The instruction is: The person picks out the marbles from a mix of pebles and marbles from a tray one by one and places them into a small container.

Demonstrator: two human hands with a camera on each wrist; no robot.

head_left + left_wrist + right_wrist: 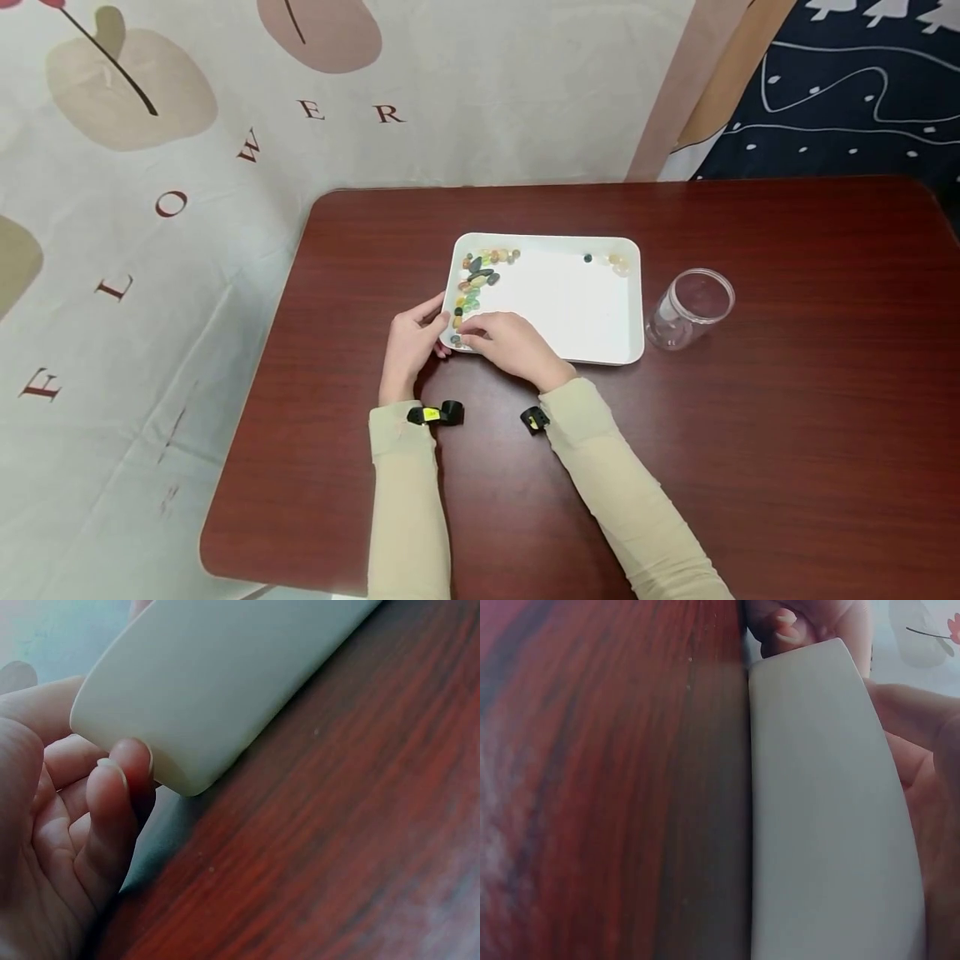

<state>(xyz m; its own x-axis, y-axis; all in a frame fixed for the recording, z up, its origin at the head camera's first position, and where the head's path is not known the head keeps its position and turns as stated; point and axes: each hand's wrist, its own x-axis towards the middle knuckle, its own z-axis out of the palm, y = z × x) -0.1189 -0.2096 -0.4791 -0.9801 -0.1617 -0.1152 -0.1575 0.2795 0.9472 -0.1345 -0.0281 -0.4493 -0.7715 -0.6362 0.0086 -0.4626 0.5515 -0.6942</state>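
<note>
A shallow white tray [558, 308] lies on the table, with small coloured pebbles [480, 279] lined along its left side and upper left edge. My left hand [408, 346] grips the tray's near left corner, thumb at the rim; in the left wrist view its curled fingers [112, 802] meet the tray wall [217, 682]. Over that same corner, inside the tray, reaches my right hand [513, 346], index finger and thumb close together beside a dark pebble [455, 339]. Whether they pinch a pebble I cannot tell. The tray wall [825, 810] hides its fingertips in the right wrist view.
Right of the tray stands a clear jar [690, 308], open at the top. A dark pebble [588, 258] and a few pale ones [618, 264] lie at the tray's far right. The brown table [810, 400] meets a printed cloth [480, 150] behind.
</note>
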